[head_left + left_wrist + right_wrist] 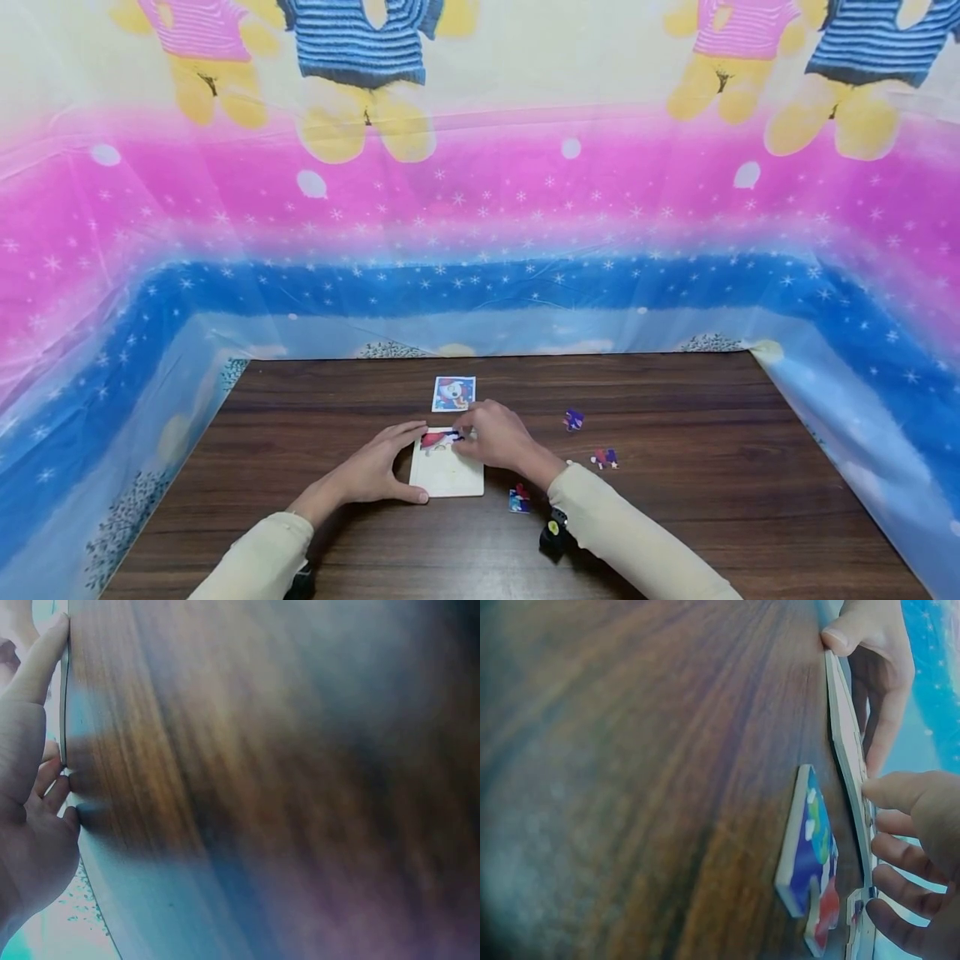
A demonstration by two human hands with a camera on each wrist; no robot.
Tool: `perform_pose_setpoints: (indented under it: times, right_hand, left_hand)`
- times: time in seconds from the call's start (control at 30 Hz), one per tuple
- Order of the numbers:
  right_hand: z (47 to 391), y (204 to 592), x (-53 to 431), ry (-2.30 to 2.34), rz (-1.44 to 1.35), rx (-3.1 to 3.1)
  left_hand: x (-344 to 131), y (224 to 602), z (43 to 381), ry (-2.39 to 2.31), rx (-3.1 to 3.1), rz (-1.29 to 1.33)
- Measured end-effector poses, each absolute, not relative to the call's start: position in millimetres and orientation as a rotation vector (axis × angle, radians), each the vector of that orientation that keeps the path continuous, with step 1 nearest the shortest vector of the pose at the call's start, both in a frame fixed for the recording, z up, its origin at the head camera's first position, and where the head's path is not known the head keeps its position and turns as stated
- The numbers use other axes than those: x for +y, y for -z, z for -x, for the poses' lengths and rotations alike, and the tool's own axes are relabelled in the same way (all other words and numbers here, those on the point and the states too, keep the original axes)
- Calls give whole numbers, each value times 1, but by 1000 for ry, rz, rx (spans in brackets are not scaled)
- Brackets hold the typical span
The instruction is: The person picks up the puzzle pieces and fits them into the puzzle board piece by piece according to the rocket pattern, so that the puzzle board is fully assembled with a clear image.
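A pale wooden puzzle tray (447,477) lies on the table, with red and white picture pieces (432,442) along its far side. My left hand (378,467) holds the tray's left side, thumb at the near corner and fingers at the far one; the left wrist view shows the thumb (46,660) along the edge. Over the tray's far right part, my right hand (495,435) has thumb and fingers around a dark purple puzzle piece (456,435), mostly hidden by them. In the right wrist view its fingertips touch the tray (847,742).
A small picture card (453,394) of a white character lies beyond the tray. Loose jigsaw pieces lie to the right: a purple piece (573,419), a red and purple piece (604,458), and a blue and red piece (519,498) under the right forearm. A patterned curtain (480,292) borders the brown table (675,517).
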State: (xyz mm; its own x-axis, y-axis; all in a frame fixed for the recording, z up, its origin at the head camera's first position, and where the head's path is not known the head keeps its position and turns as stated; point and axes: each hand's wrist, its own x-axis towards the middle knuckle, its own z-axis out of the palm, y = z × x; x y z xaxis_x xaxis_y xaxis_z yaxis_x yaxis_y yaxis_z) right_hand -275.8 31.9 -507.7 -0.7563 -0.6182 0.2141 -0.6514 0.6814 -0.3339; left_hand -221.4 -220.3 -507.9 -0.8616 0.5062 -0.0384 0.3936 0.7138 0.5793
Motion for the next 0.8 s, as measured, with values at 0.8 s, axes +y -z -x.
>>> perform_pose_setpoints:
  times: [0.8]
  right_hand:
    - [273, 503, 36, -641, -1099, -2808]
  left_hand:
    - [-220, 507, 221, -835, 2728, -708]
